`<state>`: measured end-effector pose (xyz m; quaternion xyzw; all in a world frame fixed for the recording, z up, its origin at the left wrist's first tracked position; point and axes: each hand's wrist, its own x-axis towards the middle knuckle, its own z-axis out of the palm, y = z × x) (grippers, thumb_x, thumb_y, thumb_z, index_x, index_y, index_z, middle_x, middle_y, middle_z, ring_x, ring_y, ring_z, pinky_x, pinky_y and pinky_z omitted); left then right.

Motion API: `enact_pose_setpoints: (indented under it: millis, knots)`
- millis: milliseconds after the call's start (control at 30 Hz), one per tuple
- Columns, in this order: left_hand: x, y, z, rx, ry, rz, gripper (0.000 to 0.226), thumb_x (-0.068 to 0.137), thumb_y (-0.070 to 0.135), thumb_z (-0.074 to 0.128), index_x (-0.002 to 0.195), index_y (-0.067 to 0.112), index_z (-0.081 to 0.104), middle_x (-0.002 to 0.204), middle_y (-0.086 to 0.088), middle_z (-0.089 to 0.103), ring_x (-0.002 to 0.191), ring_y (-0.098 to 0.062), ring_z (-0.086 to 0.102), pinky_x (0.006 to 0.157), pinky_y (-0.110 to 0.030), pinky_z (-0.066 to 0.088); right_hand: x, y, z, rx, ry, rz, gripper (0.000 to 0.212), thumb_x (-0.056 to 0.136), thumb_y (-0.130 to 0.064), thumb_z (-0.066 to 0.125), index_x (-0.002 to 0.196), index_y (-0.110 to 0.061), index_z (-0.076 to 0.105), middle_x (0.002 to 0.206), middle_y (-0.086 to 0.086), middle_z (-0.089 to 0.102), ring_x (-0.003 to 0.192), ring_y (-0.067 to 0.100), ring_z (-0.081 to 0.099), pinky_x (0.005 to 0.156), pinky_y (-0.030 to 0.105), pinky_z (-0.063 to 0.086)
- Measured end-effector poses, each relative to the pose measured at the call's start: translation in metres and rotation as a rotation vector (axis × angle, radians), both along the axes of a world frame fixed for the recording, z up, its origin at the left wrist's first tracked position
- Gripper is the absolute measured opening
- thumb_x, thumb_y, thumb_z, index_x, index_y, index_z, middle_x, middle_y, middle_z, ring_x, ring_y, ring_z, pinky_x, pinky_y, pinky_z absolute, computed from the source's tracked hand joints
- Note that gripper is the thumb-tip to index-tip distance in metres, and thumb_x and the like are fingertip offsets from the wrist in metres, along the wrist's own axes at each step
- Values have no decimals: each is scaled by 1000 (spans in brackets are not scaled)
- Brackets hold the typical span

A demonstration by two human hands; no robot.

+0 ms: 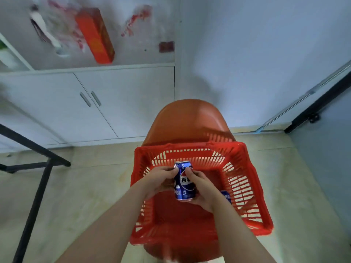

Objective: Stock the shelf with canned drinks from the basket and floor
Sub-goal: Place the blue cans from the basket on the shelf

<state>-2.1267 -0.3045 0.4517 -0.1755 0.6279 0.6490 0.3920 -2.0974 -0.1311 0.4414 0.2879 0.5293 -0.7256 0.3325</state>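
Head view: a red basket (247,168) is seen from above, set on the seat of an orange chair (190,118) whose back rises beyond the basket's far rim. A blue can (185,182) with a Pepsi label is held over the inside of the basket, towards its far wall, tilted with its top end pointing away from the camera. The can is gripped from both sides. The left hand (159,179) is wrapped round its left flank with the thumb laid near the top rim. The right hand (204,188) is curled round its right flank and lower end, with the thumb laid across the label. A second blue can (226,196) is seen inside the basket, close to the basket's right wall, mostly hidden behind the right hand. A strip of blue label is also seen under the left hand; whether it belongs to another can cannot be told. Beyond the basket and to its left, a white cupboard (57,103) with two metal handles is set against the wall, and a blurred red box (95,35) lies on its top. To the left of the basket, a black metal frame (38,177) stands on the pale floor (85,196).
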Motion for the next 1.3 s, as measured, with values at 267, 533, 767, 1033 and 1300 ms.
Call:
enact_pose_setpoints:
  millis: [267, 533, 767, 1033, 1300]
  knots:
    - [33, -30, 125, -49, 319, -82, 45, 85, 46, 67, 106, 6, 69, 98, -8, 75, 85, -18, 73, 69, -24, 56, 40, -41, 109, 54, 250, -85, 70, 70, -51, 80, 126, -18, 54, 120, 8, 67, 105, 30, 67, 83, 52, 58]
    - [50, -12, 233, 1, 546, -236, 47, 87, 45, 63, 114, 8, 61, 100, -7, 70, 90, -20, 70, 72, -25, 56, 80, -29, 217, -2, 484, -202, 75, 70, -52, 76, 126, -6, 58, 115, 13, 71, 105, 31, 69, 89, 46, 55]
    - [70, 44, 287, 68, 665, -298, 49, 85, 45, 67, 112, 4, 63, 98, -9, 74, 87, -24, 72, 74, -30, 56, 127, 14, 285, 172, 569, -292, 68, 75, -56, 66, 122, -6, 61, 113, 9, 72, 99, 23, 71, 69, 35, 58]
    - [132, 139, 343, 112, 793, -495, 48, 85, 48, 66, 104, 4, 70, 96, -13, 74, 89, -27, 72, 89, -40, 57, 229, 85, 324, 277, 690, -491, 47, 87, -47, 64, 120, -14, 62, 115, 5, 71, 109, 24, 66, 89, 42, 56]
    - [271, 251, 399, 310, 882, -754, 46, 89, 48, 57, 107, 7, 69, 96, -11, 75, 90, -24, 73, 82, -33, 56, 388, 166, 379, 524, 742, -696, 56, 84, -52, 63, 123, -12, 62, 113, 5, 72, 102, 21, 68, 81, 37, 57]
